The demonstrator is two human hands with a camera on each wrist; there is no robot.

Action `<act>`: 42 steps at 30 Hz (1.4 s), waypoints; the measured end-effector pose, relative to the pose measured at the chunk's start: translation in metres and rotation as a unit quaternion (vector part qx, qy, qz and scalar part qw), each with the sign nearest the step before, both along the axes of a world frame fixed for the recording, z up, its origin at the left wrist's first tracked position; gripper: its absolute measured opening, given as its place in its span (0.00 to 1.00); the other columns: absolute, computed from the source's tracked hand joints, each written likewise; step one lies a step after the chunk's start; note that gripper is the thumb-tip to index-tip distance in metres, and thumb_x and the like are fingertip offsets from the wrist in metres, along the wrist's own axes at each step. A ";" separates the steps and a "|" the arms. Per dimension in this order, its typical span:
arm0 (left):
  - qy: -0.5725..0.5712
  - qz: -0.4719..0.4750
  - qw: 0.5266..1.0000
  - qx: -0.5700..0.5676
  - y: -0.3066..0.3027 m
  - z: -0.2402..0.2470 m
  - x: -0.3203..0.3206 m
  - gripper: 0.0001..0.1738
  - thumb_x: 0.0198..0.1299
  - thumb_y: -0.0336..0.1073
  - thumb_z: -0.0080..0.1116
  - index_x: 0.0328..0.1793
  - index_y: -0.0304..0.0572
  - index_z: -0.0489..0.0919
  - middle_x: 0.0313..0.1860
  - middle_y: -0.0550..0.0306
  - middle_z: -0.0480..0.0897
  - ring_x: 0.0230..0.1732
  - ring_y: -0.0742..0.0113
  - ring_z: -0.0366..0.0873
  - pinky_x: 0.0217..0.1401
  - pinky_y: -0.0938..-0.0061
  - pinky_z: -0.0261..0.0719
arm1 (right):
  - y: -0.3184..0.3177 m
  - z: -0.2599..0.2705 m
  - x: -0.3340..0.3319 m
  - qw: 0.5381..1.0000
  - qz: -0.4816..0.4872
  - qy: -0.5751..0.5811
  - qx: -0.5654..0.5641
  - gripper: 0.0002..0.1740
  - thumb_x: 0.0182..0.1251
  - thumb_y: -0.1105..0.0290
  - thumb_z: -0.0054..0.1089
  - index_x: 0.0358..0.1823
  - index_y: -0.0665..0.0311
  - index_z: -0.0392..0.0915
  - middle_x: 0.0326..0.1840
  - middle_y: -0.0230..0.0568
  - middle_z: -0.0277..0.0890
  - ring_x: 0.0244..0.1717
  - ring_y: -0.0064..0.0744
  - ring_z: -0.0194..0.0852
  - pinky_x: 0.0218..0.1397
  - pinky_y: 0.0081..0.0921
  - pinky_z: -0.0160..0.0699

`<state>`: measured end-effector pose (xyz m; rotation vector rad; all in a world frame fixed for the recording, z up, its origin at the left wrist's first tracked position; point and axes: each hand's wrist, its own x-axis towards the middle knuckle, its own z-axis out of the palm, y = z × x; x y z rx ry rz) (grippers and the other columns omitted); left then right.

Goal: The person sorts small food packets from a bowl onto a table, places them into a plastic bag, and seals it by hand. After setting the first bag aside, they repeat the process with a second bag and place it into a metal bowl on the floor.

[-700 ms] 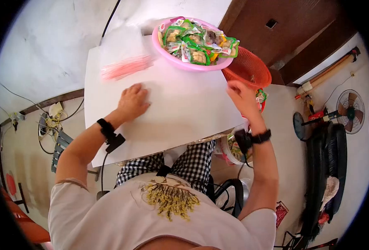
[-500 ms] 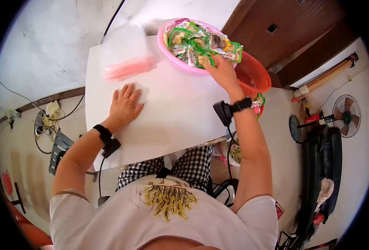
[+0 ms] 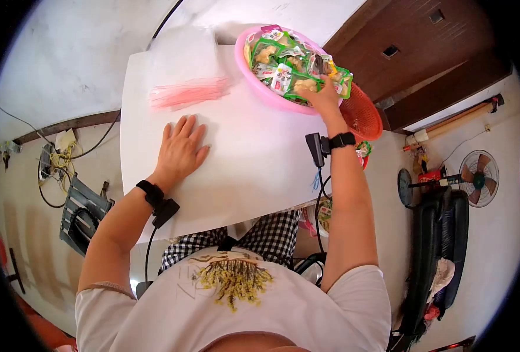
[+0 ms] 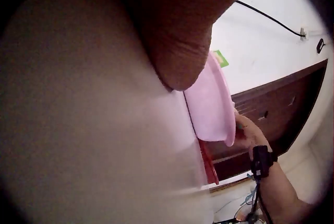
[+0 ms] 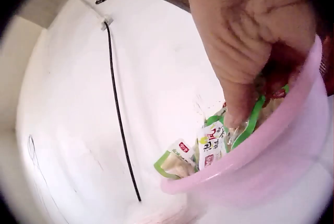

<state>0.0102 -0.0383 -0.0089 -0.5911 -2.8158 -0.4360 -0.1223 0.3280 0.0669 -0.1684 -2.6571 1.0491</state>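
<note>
A pink basin [image 3: 270,101] heaped with sealed, green-edged food packets [image 3: 266,54] stands at the far right of the white table. My right hand [image 3: 327,101] reaches over its near rim. The thumb and fingers pinch a clear-fronted packet [image 3: 304,85] with pale pieces inside. In the right wrist view the thumb presses on a packet [image 5: 213,143], while the other fingers are mostly hidden. My left hand [image 3: 180,154] rests palm down on the table, fingers spread and nothing in its grasp. Beyond its fingertips lies a stack of clear plastic bags [image 3: 189,92] with pink ends.
A red mesh basket [image 3: 362,111] sits at the table's right edge, beside the basin. Below it, more packets [image 3: 362,151] show in a red container. A bucket [image 3: 323,217] stands under the table's front right edge. A cable runs from each wrist camera.
My right hand has come from beyond the table's right edge up into the basin and taken hold of a packet. The left hand has flattened and spread its fingers on the table.
</note>
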 end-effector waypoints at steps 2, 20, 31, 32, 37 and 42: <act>0.005 0.002 1.000 0.002 -0.001 -0.005 -0.002 0.28 0.59 0.46 0.58 0.64 0.44 0.72 0.71 0.43 0.65 0.74 0.46 0.58 0.73 0.44 0.53 | -0.005 0.014 0.018 0.985 0.013 0.011 -0.169 0.53 0.43 0.61 0.81 0.69 0.69 0.58 0.57 0.52 0.73 0.50 0.37 0.78 0.47 0.29 0.82; -0.012 0.014 1.000 0.010 -0.001 -0.006 -0.002 0.27 0.59 0.46 0.57 0.64 0.44 0.73 0.71 0.43 0.66 0.75 0.46 0.57 0.72 0.42 0.54 | -0.078 -0.026 0.125 0.972 0.178 -0.089 0.122 0.41 0.52 0.66 0.71 0.69 0.61 0.64 0.52 0.52 0.77 0.49 0.46 0.77 0.52 0.33 0.77; -0.017 0.014 1.000 0.020 -0.003 -0.003 -0.003 0.29 0.57 0.46 0.58 0.63 0.42 0.73 0.71 0.43 0.65 0.75 0.47 0.57 0.72 0.43 0.54 | -0.057 0.033 0.002 0.951 0.123 0.092 0.268 0.21 0.57 0.71 0.61 0.55 0.60 0.78 0.50 0.56 0.75 0.52 0.57 0.74 0.54 0.46 0.74; -0.018 0.016 1.000 0.020 -0.003 -0.003 -0.003 0.29 0.57 0.46 0.59 0.63 0.42 0.73 0.71 0.44 0.66 0.75 0.47 0.57 0.72 0.43 0.54 | -0.053 0.029 -0.011 0.946 0.117 0.088 0.288 0.23 0.57 0.71 0.62 0.56 0.58 0.77 0.49 0.54 0.76 0.51 0.55 0.75 0.53 0.44 0.75; -0.016 0.006 0.999 0.030 -0.005 -0.002 -0.003 0.28 0.57 0.47 0.59 0.62 0.45 0.73 0.70 0.45 0.66 0.75 0.49 0.57 0.73 0.45 0.54 | -0.047 0.025 -0.043 0.914 0.133 0.058 0.379 0.24 0.56 0.71 0.65 0.56 0.54 0.76 0.45 0.51 0.76 0.51 0.52 0.76 0.51 0.41 0.75; 0.004 0.010 0.999 0.037 -0.005 -0.009 -0.002 0.27 0.57 0.46 0.60 0.62 0.45 0.74 0.70 0.46 0.67 0.74 0.49 0.59 0.72 0.46 0.55 | -0.040 0.037 -0.044 0.924 0.180 0.072 0.329 0.13 0.57 0.73 0.61 0.45 0.62 0.76 0.44 0.51 0.76 0.50 0.54 0.75 0.51 0.43 0.74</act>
